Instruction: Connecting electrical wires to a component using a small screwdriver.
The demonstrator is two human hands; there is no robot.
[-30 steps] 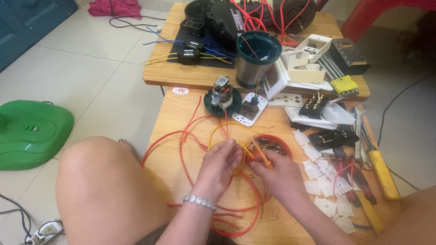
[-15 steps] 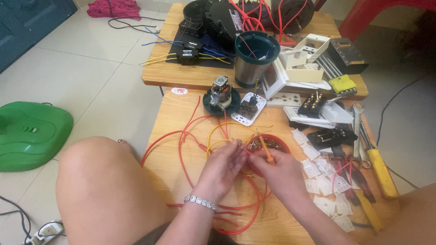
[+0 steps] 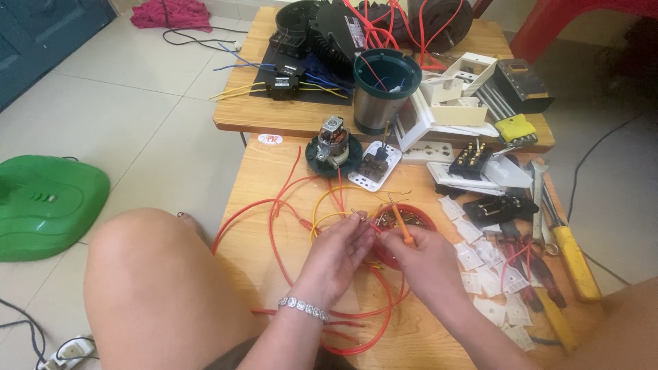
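Note:
My left hand [image 3: 336,255], with a bracelet at the wrist, pinches the bared end of a red wire [image 3: 274,226] at its fingertips. My right hand [image 3: 418,257] grips a small orange-handled screwdriver [image 3: 403,226], tip pointing up and left, close to the wire end. Both hands hover over a round red dish [image 3: 411,219] of small metal parts on the low wooden table [image 3: 253,205]. Red and yellow wires loop across the table around the hands.
A small motor on a dark base [image 3: 334,145] and a white socket plate [image 3: 375,168] lie beyond the hands. White switch parts [image 3: 480,274], pliers and a yellow-handled tool [image 3: 574,253] lie at right. A steel cylinder [image 3: 384,92] stands behind. My bare knee [image 3: 151,274] is left; a green cover [image 3: 41,205] lies on the floor.
The screwdriver has tilted more upright in my right hand and my left fingertips have lifted the wire end slightly. The hands stay over the red dish.

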